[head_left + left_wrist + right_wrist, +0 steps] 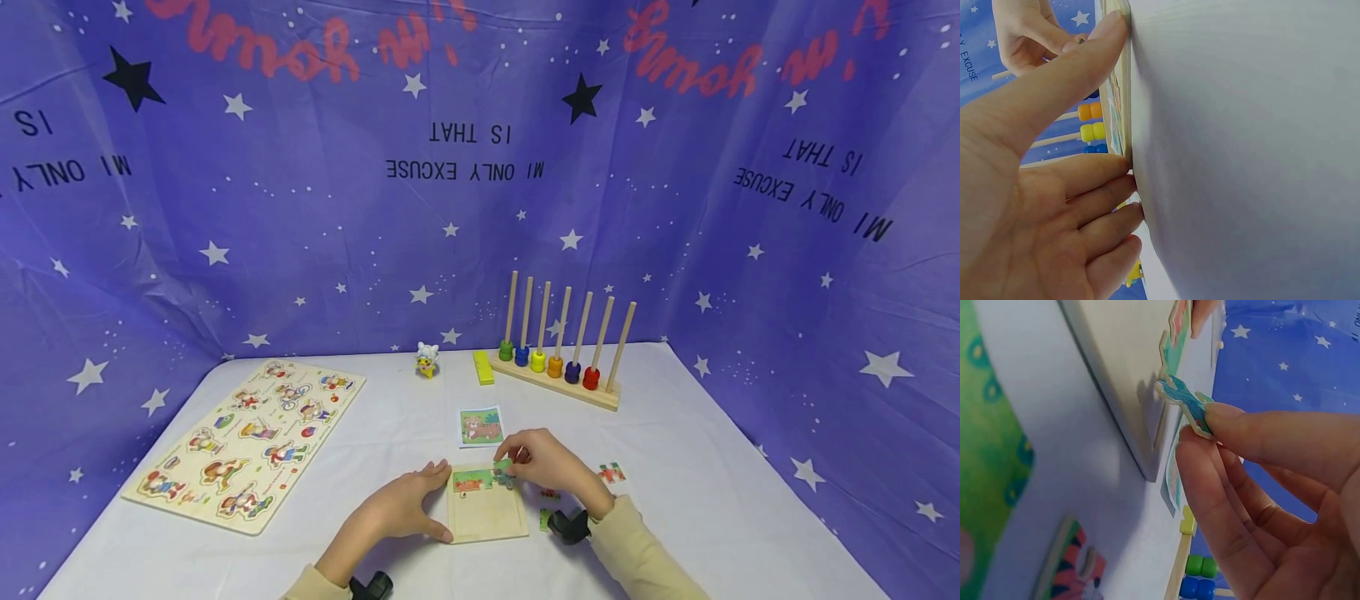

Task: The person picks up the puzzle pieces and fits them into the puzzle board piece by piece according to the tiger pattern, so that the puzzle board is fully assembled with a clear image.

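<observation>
A shallow wooden puzzle tray [487,521] lies on the white table, with joined pieces [471,481] showing a reddish animal on green along its far left part. My right hand [546,458] pinches a green-and-blue puzzle piece [1188,406] between thumb and fingers, over the tray's far right corner. In the right wrist view this piece is tilted and close to the laid pieces. My left hand [408,502] touches the tray's left edge with extended thumb and fingertips. Loose pieces [611,472] lie right of the tray, some partly hidden by my right arm.
Behind the tray lies a picture card [480,426]. Farther back are a small toy figure [427,360], a yellow block [483,367] and a wooden peg stand [558,382] with coloured beads. A large wooden picture board [251,433] occupies the left side.
</observation>
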The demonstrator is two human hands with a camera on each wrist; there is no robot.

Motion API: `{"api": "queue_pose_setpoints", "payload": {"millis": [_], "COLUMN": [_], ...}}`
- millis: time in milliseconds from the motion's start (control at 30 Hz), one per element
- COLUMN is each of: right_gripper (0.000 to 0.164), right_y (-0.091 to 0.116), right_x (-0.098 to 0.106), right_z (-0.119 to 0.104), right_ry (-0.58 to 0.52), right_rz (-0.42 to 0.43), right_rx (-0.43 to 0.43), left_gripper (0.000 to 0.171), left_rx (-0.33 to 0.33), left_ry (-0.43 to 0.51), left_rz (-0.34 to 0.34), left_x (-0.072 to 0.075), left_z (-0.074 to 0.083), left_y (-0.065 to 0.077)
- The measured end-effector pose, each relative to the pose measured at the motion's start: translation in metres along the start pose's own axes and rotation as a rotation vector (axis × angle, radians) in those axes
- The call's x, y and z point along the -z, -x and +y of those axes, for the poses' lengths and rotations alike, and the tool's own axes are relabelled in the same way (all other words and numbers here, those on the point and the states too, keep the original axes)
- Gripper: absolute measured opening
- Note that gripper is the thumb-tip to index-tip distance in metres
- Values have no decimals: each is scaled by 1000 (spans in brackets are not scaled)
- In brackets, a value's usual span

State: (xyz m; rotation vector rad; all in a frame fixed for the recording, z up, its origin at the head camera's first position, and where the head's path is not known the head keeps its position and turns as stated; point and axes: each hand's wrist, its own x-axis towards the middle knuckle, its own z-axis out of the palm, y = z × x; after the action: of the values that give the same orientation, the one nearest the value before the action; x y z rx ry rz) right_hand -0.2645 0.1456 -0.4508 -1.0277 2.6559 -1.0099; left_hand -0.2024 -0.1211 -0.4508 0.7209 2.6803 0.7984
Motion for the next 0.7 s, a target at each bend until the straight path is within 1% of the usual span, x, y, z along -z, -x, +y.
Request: {"api": "queue_pose_setpoints", "payload": {"millis": [267,533,700], "right_gripper": [16,16,16], "right_y": [-2,-1,-1], "right_x": [-7,-10,-11], "right_z": [-1,-1,0], "right_ry": [5,44,42], "right_rz": [-13,1,2], "right_rx": [-14,-25,-35], "left_gripper": [96,97,97], "left_rx": [11,12,14], "left_ry": [-14,-16,-15], "left_rz": [0,0,2], "left_x": [0,-1,-1], "left_z": [-1,-1,-2], "left_y": [-1,-1,-2]}}
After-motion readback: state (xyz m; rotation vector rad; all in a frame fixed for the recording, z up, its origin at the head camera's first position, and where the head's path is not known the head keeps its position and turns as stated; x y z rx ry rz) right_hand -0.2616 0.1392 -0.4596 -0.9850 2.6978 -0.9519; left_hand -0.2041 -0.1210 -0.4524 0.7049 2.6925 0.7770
